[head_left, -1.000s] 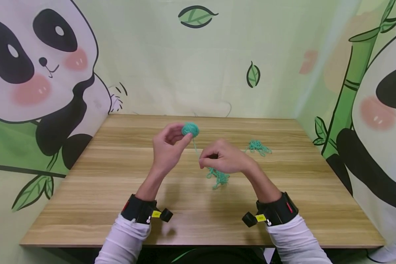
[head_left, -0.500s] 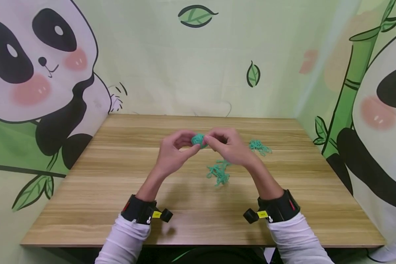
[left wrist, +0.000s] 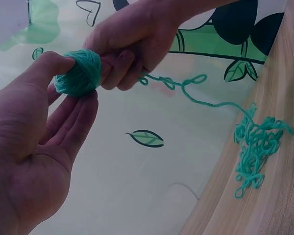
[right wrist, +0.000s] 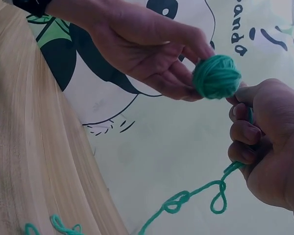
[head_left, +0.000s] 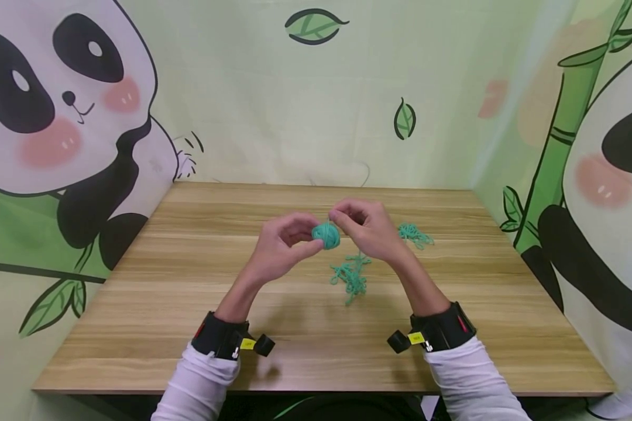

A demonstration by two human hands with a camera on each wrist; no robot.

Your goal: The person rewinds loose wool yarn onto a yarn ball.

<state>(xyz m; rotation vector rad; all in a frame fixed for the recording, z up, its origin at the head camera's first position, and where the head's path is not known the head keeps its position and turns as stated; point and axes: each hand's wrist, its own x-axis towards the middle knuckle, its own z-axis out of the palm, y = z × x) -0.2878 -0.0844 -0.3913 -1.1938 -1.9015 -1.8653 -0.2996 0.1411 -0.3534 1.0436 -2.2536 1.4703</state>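
A small ball of teal yarn (head_left: 326, 235) is held up over the table between the thumb and fingertips of my left hand (head_left: 284, 245). My right hand (head_left: 366, 228) pinches the yarn strand just beyond the ball's far right side. In the right wrist view the ball of yarn (right wrist: 217, 77) almost meets the right fingertips, and the looped strand (right wrist: 176, 200) trails out below the curled fingers. The left wrist view shows that strand (left wrist: 210, 104) running down to a loose tangle of yarn (left wrist: 257, 147) on the tabletop.
Two loose yarn heaps lie on the wooden table (head_left: 189, 292): a nearer tangle (head_left: 351, 278) below the hands and a farther tangle (head_left: 413, 234) right of the right hand. A panda-printed backdrop (head_left: 242, 88) stands behind and beside the table.
The ball has come down and to the right in my left hand. My right hand has risen from below the ball to its upper right side, drawing the strand round.
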